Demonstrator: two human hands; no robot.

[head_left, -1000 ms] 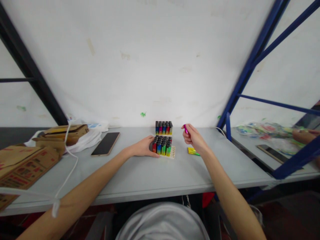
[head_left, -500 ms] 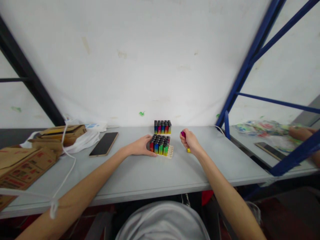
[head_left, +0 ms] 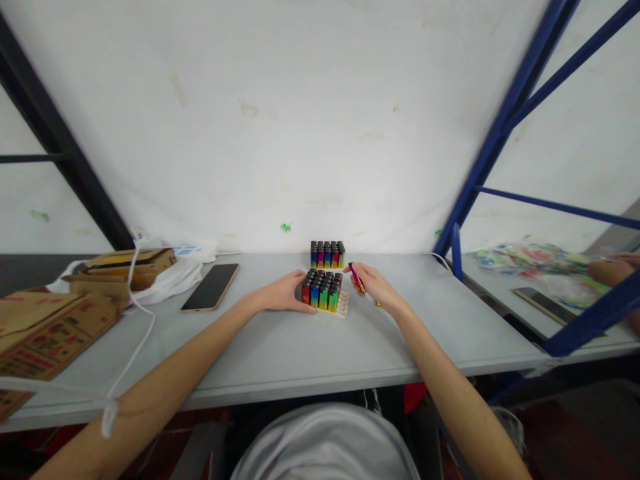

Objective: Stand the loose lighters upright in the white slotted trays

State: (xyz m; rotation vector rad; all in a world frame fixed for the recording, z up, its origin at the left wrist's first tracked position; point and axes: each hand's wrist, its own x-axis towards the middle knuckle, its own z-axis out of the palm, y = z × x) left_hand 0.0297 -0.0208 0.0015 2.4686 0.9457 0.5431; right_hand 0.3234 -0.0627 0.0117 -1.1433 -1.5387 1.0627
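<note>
My left hand is closed round the left side of a white lighter tray, thumb at the front and fingers behind. Several black-topped lighters with coloured bodies stand upright in it, and bare slots show along its right side. Between the fingers of my right hand, a pink and yellow lighter is held tilted, just right of the tray and apart from it. A small yellow end shows under the palm; the rest of that piece is hidden.
A second block of upright lighters stands against the wall. Left on the table lie a phone, cardboard boxes and a white cord. Beyond the blue frame are another phone, plastic bags and another person's hand.
My right hand has moved left toward the tray, and the lighter in it has tipped and come further out of the fingers. My left hand keeps its place on the tray.
</note>
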